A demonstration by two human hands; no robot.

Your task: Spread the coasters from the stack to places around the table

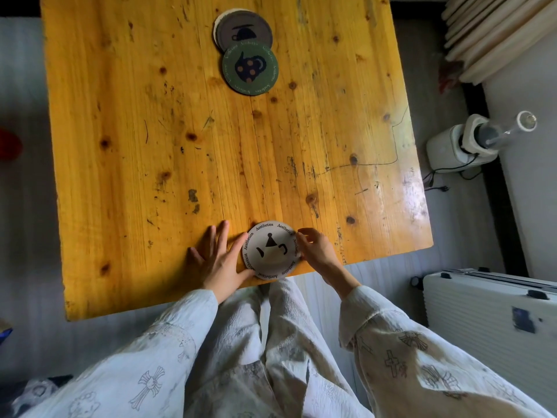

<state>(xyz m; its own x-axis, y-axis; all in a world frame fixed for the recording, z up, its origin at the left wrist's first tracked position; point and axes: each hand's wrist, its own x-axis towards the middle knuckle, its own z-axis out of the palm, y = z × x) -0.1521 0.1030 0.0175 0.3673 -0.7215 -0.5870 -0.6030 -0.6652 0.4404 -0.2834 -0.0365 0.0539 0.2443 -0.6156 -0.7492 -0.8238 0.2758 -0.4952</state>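
Observation:
A pale round coaster with a black teapot drawing lies at the near edge of the yellow wooden table. My left hand rests flat beside it, fingers spread, its thumb side touching the coaster's left rim. My right hand pinches the coaster's right rim with its fingertips. At the far side, a green coaster with a blue jug overlaps a grey coaster, which sits on a pale one whose rim peeks out on the left.
A white appliance with a cable stands on the floor to the right. A white ribbed case lies at lower right. Pale wooden slats lean at upper right. A red object shows at the left edge.

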